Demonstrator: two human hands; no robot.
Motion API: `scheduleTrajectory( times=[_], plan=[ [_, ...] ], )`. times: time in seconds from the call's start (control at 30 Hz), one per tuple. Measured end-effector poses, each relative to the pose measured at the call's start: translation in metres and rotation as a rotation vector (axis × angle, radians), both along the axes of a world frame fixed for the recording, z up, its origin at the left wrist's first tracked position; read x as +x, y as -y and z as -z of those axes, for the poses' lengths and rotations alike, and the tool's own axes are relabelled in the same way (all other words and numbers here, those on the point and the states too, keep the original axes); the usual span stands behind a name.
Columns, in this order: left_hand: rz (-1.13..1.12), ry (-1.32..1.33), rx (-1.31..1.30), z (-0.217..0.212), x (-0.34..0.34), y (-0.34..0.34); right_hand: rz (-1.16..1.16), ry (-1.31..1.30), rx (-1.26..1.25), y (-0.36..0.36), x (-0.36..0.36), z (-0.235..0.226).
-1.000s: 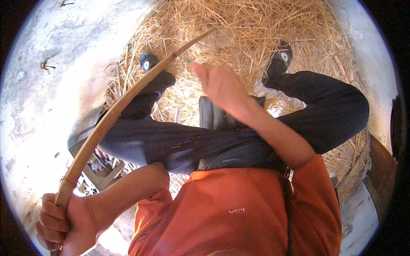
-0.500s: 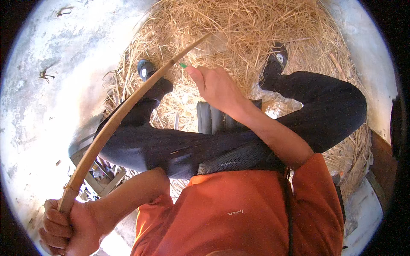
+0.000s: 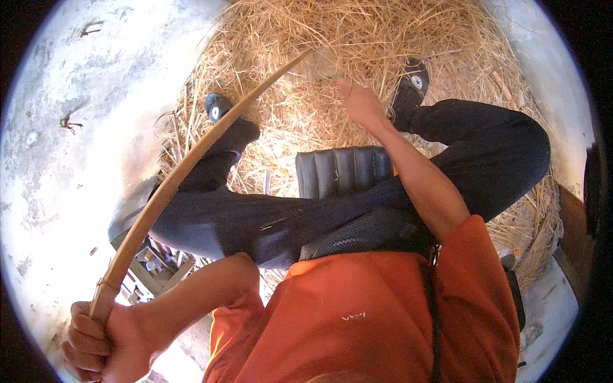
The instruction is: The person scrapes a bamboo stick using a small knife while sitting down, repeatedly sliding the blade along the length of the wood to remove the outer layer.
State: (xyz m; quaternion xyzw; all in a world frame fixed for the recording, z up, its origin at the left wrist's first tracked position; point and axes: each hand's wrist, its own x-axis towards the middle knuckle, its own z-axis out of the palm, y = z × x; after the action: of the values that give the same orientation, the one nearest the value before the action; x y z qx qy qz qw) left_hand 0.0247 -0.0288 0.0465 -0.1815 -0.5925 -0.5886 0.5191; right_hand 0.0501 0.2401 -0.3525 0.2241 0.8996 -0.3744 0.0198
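A long, tapering, curved wooden stave [image 3: 167, 189] slants from the lower left up to a pointed end over the straw. My left hand [image 3: 105, 341] is wrapped round its thick lower end, just below a thin cord tied round the wood. My right hand [image 3: 364, 107] hangs above the straw between my feet, apart from the stave, to the right of its tip. Its fingers are pressed together in a pinch. A small green thing [image 3: 339, 79] shows faintly at the fingertips; its kind is too small to tell.
Straw [image 3: 357, 32] covers the ground ahead and round my shoes. A black padded cushion [image 3: 345, 171] lies between my legs. At the left, a pale stained wall or floor surface [image 3: 83, 127] stretches beside a wooden frame [image 3: 150, 271]. A brown board [image 3: 578, 236] stands at the right.
My right hand has moved right and slightly forward, away from the stave, with the small green thing. More of the cushion shows. My left hand and the stave have barely moved.
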Motion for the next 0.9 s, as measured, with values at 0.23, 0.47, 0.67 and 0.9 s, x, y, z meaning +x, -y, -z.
scheduleTrajectory(
  times=[0.23, 0.47, 0.67, 0.9],
  plan=[
    [0.287, 0.055, 0.044, 0.001, -0.003, 0.010, -0.118, -0.209, -0.461, 0.042, -0.006, -0.161],
    [-0.196, 0.029, -0.107, 0.009, 0.014, -0.013, -0.269, -0.275, -0.393, 0.078, 0.018, -0.180],
    [0.136, 0.045, 0.045, 0.004, 0.013, 0.004, -0.233, -0.218, -0.325, 0.070, 0.015, -0.171],
    [0.976, 0.242, 0.096, 0.001, 0.016, 0.013, -0.173, -0.111, -0.273, 0.054, 0.004, -0.145]
  ],
)
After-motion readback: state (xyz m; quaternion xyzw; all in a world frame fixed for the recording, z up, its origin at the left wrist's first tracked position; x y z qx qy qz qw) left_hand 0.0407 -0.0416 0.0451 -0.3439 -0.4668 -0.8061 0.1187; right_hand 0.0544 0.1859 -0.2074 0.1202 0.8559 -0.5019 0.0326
